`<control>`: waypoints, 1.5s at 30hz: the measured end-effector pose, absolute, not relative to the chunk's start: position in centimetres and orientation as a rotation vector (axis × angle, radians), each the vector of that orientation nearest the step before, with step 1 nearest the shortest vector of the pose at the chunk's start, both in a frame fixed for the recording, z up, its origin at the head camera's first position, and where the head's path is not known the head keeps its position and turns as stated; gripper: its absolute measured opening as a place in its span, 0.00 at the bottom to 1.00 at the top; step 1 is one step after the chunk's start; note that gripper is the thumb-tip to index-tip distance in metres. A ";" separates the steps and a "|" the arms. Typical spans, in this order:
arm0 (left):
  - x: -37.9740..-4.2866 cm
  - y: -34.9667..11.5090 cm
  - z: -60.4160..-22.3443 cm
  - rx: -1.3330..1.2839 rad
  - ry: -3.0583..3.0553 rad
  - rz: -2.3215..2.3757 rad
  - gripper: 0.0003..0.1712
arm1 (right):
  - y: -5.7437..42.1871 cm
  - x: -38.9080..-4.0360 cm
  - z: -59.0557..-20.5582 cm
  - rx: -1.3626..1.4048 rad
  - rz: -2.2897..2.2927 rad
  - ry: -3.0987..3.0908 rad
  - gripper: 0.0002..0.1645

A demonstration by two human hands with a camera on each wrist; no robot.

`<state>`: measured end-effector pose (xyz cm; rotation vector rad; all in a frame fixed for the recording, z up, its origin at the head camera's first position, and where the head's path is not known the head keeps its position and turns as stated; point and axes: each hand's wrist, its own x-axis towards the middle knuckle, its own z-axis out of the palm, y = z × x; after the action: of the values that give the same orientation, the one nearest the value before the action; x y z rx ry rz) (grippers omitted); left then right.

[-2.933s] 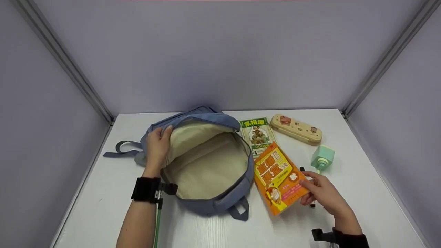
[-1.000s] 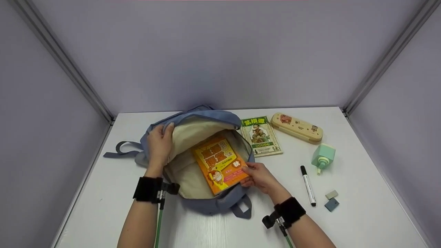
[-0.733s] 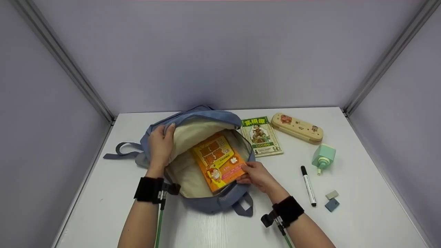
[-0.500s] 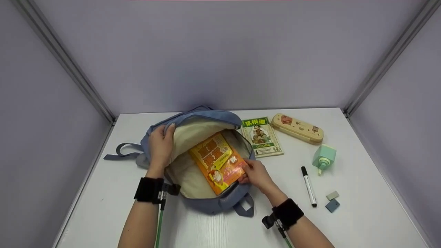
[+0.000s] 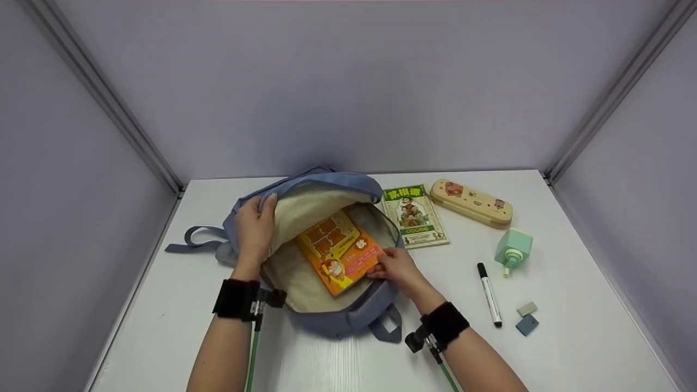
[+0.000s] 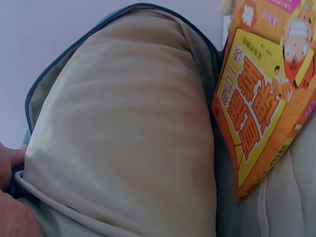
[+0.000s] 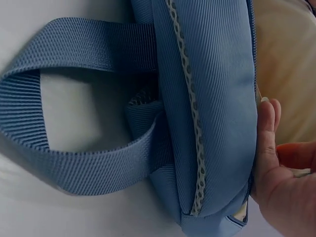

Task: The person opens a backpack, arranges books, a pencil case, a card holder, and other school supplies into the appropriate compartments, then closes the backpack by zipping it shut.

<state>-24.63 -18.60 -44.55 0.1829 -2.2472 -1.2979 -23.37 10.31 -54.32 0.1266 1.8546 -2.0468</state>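
Note:
A blue backpack (image 5: 348,321) with a cream lining lies unzipped on the white table. At its left side my left hand (image 5: 255,228) pinches the edge of the front flap and keeps it lifted. An orange book (image 5: 348,261) is inside the opening, its far end partly under the flap. My right hand (image 5: 400,269) grips the book's lower right corner between thumb and fingers, over the bag's rim. In the left wrist view the orange book (image 6: 252,98) tilts beside the lining (image 6: 123,113). In the right wrist view my right hand (image 7: 281,182) is at the zip edge.
Right of the bag lie a green-bordered book (image 5: 414,218) and a cream pencil case (image 5: 472,204). Nearer are a mint-green square bottle (image 5: 514,245), a black-capped marker (image 5: 490,296) and two small blocks, one grey (image 5: 526,309), one dark blue (image 5: 527,325). Grey panels surround the table.
My right hand has carried the orange book leftward from beside the bag into its opening, then slightly deeper under the flap. My left hand keeps its grip on the flap.

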 end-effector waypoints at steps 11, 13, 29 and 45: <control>-24.7 -18.5 -44.5 0.137 -2.194 -1.304 0.24 | 8.1 -24.8 -53.7 0.017 -1.957 1.909 0.28; -24.7 -18.4 -44.6 0.138 -2.192 -1.316 0.24 | 8.1 -24.9 -53.6 -0.053 -1.967 1.847 0.33; -24.7 -18.9 -44.8 0.174 -2.214 -1.278 0.22 | 15.5 -26.5 -53.2 -0.130 -1.404 2.759 0.21; -24.4 -19.8 -45.6 0.247 -2.229 -1.244 0.23 | 19.5 -26.6 -57.4 -0.283 -0.342 2.851 0.31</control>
<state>-24.42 -19.75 -45.63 0.2467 -2.2293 -1.2438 -26.62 19.52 -57.39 -0.2830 2.8513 -0.3424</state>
